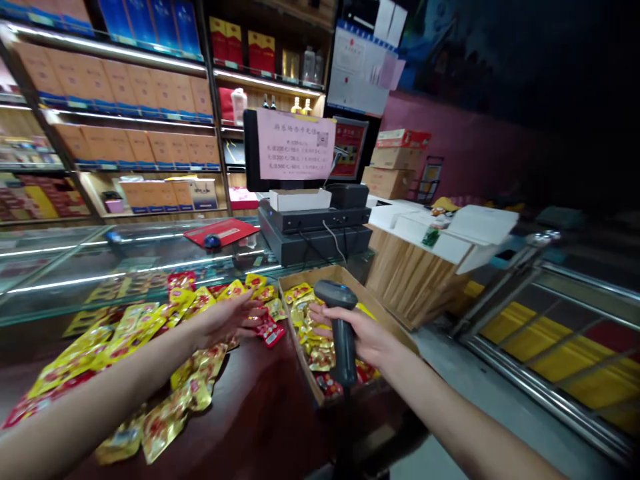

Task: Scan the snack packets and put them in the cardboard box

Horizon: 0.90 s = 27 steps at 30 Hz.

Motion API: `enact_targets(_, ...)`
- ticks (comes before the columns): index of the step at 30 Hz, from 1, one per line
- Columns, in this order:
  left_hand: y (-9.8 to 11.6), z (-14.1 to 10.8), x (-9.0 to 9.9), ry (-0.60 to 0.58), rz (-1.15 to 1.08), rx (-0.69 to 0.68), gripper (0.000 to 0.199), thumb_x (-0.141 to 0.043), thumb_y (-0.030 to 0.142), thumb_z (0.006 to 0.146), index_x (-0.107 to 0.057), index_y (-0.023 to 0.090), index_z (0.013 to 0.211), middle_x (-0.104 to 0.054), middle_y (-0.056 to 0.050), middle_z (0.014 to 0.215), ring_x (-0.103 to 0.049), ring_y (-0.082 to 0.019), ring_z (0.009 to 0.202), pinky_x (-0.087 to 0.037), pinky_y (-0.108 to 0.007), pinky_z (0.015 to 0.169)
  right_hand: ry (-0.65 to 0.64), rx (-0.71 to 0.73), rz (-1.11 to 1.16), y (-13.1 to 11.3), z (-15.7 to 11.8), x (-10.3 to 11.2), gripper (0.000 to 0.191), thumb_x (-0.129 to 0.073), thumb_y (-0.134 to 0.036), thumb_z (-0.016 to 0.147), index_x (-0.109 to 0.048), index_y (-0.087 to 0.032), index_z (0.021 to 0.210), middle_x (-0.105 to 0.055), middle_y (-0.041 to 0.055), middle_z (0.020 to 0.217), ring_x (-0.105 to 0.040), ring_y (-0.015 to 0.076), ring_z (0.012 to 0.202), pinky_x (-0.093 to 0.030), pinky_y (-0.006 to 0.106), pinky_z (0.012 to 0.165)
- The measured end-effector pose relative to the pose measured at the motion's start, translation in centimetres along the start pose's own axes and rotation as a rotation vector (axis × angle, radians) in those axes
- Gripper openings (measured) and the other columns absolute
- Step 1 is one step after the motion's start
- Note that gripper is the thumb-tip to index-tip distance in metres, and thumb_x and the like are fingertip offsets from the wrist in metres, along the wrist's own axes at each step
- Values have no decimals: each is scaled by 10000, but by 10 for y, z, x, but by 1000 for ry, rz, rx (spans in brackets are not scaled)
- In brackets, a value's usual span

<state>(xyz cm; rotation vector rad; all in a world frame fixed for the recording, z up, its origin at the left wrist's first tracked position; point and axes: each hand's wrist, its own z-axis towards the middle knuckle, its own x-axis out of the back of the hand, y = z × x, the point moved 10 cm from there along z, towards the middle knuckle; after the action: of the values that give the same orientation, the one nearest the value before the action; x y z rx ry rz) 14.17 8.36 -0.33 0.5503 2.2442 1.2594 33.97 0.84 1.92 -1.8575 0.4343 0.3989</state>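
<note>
Left bare hand (237,319), fingers loosely apart, reaches over yellow-and-red foil snack packets (165,320). Right bare hand (357,330) spreads behind a black handheld scanner (341,333), which blocks the brown open cardboard box (300,363) of packets at one o'clock; its grip I cannot tell.

Loads of snack packets (163,323) are spread over the left of the table (265,413), with an open carton (345,273) of more packets placed just right of them. The register (315,233) is parked behind the carton, the mouse (213,241) is set on a folder (237,230) left of it, and shelves (135,113) are lined up behind.
</note>
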Motion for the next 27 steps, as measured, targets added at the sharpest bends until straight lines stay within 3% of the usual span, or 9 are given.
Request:
enact_targets(5,-39,-86,76,323,378,-45,509,-658,560,652,-688,202,1013,-664,-102,1124,-602,-273,1023,-484,-303,757,-109,-85,-39,61,-15,-58,275,-735,-170,635,-662,-142,899,-647,133,1134,-596,246,1089,-507,376,894)
enact_targets(8,-49,-124,107,507,698,-207,354,-717,422,590,-730,242,895,-710,-48,1023,-620,-261,979,-431,-290,840,-125,-156,-81,109,-17,-86,284,-750,-161,596,-656,-138,863,-667,122,1056,-625,230,1008,-514,373,848)
enact_targets(11,-75,-138,113,541,933,-218,318,-664,357,627,-729,244,917,-718,-62,971,-640,-265,900,-425,-304,815,-112,-196,-89,155,-10,-107,233,-741,-162,581,-637,-140,788,-681,69,842,-654,193,843,-523,341,762)
enact_targets(16,-105,-140,87,572,1193,-229,582,-676,398,611,-637,186,1151,-642,-148,1069,-608,-303,931,-416,-338,819,-68,-238,-35,213,7,-133,165,-702,-115,586,-576,-139,691,-582,-20,559,-571,105,525,-478,239,558)
enact_targets(19,-111,-140,73,592,1264,-276,658,-712,412,570,-603,190,1180,-607,-150,1090,-594,-304,937,-418,-334,808,-56,-230,1,224,8,-143,126,-654,-114,622,-581,-136,722,-584,-18,554,-585,106,526,-488,237,583)
enact_targets(21,-106,-143,71,601,1246,-341,544,-693,356,599,-623,207,1118,-619,-123,1066,-591,-287,945,-413,-320,808,-76,-225,35,223,3,-150,128,-642,-122,632,-596,-126,752,-622,12,606,-629,128,593,-511,262,651)
enact_targets(24,-90,-145,81,552,1098,-399,284,-595,287,699,-659,203,963,-667,-67,906,-612,-226,845,-424,-291,762,-131,-165,93,203,-9,-161,204,-684,-124,597,-610,-120,787,-675,58,748,-668,164,723,-529,301,725)
enact_targets(27,-78,-138,98,450,793,-304,224,-637,365,687,-640,175,805,-637,-15,712,-588,-167,659,-425,-248,601,-166,-58,58,172,-23,-165,292,-748,-158,549,-618,-131,808,-679,59,831,-666,185,767,-548,317,668)
